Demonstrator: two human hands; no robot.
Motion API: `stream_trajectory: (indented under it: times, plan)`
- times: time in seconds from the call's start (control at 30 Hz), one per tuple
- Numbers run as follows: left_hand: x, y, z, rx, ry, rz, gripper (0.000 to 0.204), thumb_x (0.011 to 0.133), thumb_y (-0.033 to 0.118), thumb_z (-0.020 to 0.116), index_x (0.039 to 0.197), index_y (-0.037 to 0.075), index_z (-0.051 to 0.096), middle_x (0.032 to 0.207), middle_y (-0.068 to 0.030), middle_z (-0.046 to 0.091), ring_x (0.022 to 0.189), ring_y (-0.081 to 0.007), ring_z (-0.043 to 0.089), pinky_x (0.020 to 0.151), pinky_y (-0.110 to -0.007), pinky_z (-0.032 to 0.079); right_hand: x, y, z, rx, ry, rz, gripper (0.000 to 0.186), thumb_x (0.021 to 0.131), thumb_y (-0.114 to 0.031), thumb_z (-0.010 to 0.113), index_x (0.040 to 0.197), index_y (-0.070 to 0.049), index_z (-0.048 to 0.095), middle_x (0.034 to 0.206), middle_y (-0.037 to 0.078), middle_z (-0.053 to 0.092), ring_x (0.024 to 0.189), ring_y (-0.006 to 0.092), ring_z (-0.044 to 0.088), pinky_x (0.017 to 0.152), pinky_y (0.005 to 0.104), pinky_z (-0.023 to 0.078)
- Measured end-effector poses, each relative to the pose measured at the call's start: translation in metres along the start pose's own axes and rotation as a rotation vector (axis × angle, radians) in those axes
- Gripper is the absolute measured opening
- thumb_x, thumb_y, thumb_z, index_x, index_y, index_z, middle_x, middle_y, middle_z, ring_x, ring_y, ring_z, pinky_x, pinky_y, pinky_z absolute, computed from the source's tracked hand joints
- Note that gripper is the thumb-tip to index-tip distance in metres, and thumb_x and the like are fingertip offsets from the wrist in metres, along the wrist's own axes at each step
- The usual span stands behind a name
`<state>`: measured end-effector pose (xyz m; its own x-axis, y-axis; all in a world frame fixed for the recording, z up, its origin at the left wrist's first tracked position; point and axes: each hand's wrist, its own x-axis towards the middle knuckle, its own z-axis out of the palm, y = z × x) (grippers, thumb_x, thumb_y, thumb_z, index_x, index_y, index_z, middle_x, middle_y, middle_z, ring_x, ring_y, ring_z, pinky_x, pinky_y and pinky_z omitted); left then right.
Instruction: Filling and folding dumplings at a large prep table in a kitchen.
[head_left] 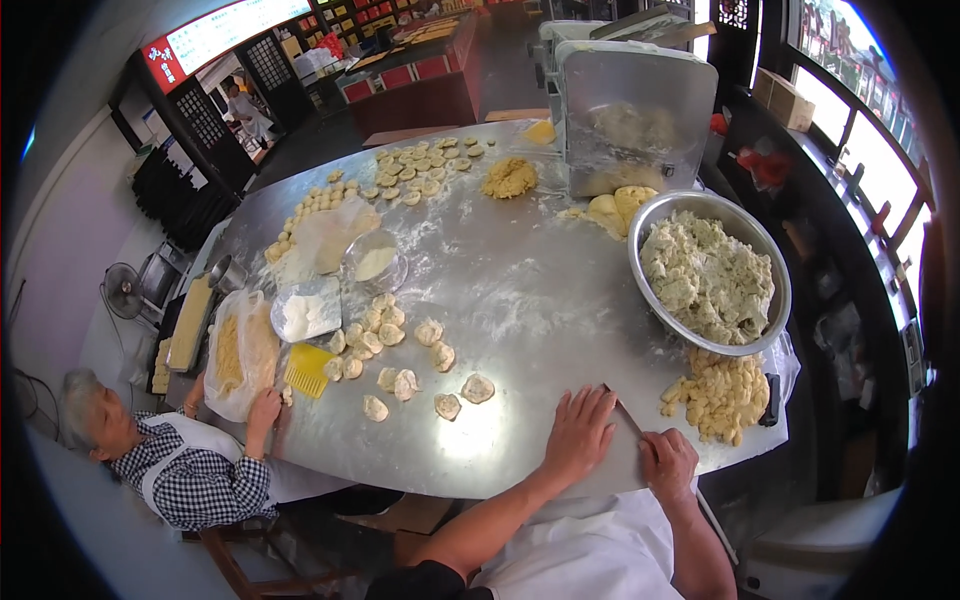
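Observation:
My right hand [668, 462] is closed around the near end of a thin, narrow blade [626, 412], perhaps a knife or a scraper seen edge-on; its exact kind I cannot tell. The blade slants away to the left, low over the steel table [520, 370]. My left hand [580, 435] is open on the tabletop, fingers stretched forward, beside the blade's far end. To the left sit several flattened, floury dough rounds [478, 388]. Right of my hands is a heap of yellow dough pieces [725, 395], below a big steel bowl [785, 290] of pale, crumbly mixture.
A co-worker [200, 460] in a checked shirt and apron holds a plastic bag [245, 355] at the left edge. Nearby are a yellow scraper [308, 371] and a flour tray [305, 310]. A large machine [640, 110], dough lumps and several dough rounds [420, 170] occupy the far side.

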<state>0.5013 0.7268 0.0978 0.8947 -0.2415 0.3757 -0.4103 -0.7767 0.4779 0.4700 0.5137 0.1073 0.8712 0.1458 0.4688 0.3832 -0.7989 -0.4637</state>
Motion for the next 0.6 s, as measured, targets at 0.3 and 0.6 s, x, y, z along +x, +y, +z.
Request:
stream_trajectory:
  times: [0.3, 0.6]
  plan:
    - [0.0006, 0.0000, -0.0024, 0.019, -0.033, -0.024, 0.057, 0.103, 0.024, 0.065, 0.154, 0.006, 0.048, 0.155, -0.0170, 0.053, 0.149, -0.0384, 0.045, 0.125, -0.059, 0.031, 0.0031, -0.0053, -0.0007, -0.005, 0.008, 0.010, 0.009, 0.086, -0.009, 0.078, 0.095, -0.010, 0.077, 0.082, 0.009, 0.063, 0.075, 0.0329, 0.065, 0.067, 0.0446, 0.052]
    - [0.0016, -0.0007, -0.0015, 0.035, -0.040, -0.014, 0.057, 0.103, 0.024, 0.065, 0.154, 0.005, 0.048, 0.155, -0.0178, 0.053, 0.149, -0.0392, 0.045, 0.124, -0.061, 0.031, 0.0018, -0.0048, -0.0026, -0.006, -0.012, 0.012, 0.010, 0.087, -0.009, 0.078, 0.096, -0.010, 0.077, 0.083, 0.010, 0.062, 0.077, 0.0338, 0.065, 0.068, 0.0460, 0.051]
